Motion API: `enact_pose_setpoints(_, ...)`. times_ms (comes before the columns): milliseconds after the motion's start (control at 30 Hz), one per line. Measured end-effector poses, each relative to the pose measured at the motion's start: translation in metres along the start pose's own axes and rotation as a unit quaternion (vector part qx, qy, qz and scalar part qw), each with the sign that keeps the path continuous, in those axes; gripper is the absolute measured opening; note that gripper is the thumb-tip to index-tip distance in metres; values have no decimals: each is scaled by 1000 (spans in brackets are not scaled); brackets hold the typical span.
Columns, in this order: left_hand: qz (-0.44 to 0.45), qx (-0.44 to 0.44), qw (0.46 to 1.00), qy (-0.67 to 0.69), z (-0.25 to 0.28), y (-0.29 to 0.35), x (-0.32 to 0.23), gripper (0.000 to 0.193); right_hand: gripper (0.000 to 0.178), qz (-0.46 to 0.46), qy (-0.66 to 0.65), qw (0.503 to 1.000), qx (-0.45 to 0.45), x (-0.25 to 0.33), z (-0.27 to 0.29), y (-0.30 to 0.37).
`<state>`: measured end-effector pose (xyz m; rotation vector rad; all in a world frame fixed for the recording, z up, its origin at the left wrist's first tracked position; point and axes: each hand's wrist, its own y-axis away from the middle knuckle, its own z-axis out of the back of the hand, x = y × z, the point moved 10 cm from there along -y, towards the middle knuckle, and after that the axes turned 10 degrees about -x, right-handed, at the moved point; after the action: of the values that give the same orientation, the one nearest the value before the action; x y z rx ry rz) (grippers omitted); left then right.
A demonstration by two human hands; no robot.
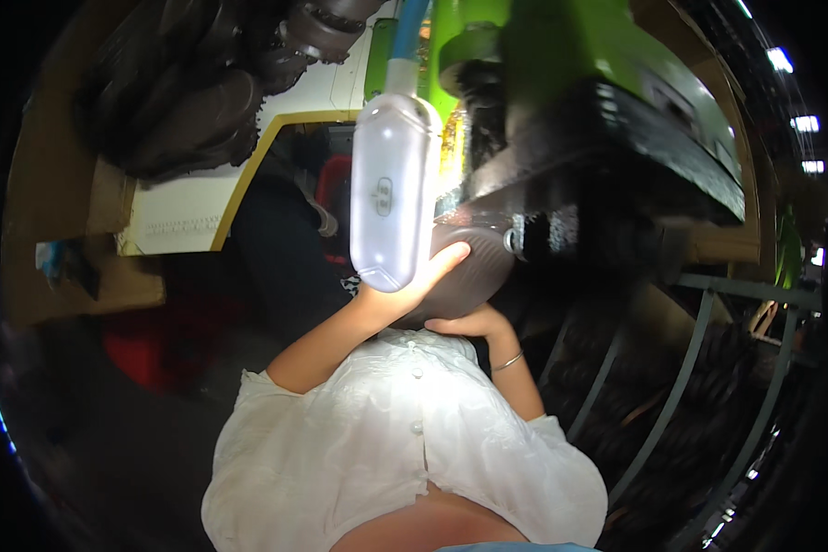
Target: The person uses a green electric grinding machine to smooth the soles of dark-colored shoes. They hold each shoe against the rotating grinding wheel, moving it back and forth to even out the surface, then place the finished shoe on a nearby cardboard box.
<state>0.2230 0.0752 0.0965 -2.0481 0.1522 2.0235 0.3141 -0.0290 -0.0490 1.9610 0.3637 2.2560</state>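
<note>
My left hand (440,267) is closed on a dark, finely ribbed piece (474,273) that looks like a shoe sole. Its thumb lies along the upper face, and the lamp hides part of the hand. Below, my right hand (477,322) grips the lower edge of the same piece, fingers partly hidden beneath it. The piece's far end sits close under the dark metal head of a green machine (658,69); whether they touch I cannot tell. A pale oblong lamp (391,212) hangs in front of my left wrist and lights the work.
Dark treaded soles or shoes (193,110) are heaped on a white table (179,221) with a yellow edge at the left. Cardboard (110,276) stands beside it, with a red container (161,345) lower down. At the right is a grey metal rail rack (690,368) with dark items.
</note>
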Motion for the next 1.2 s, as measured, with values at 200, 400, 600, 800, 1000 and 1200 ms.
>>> enact_pose_setpoints(200,28,-58,996,63,19,15,10,27,52,-86,-136,978,-135,-58,80,44)
enact_pose_setpoints(400,78,8,995,67,15,26,23,29,50,73,-300,891,-334,12,186,59)
enact_pose_setpoints(600,91,20,994,54,22,36,29,33,46,181,-415,783,-426,81,199,47)
enact_pose_setpoints(800,59,-26,996,64,44,39,31,27,40,221,-432,783,-389,100,189,30)
enact_pose_setpoints(1000,183,-4,976,118,55,55,66,30,52,257,-387,806,-365,130,171,26)
enact_pose_setpoints(1200,170,-5,974,149,52,56,71,34,53,273,-361,830,-326,143,176,11)
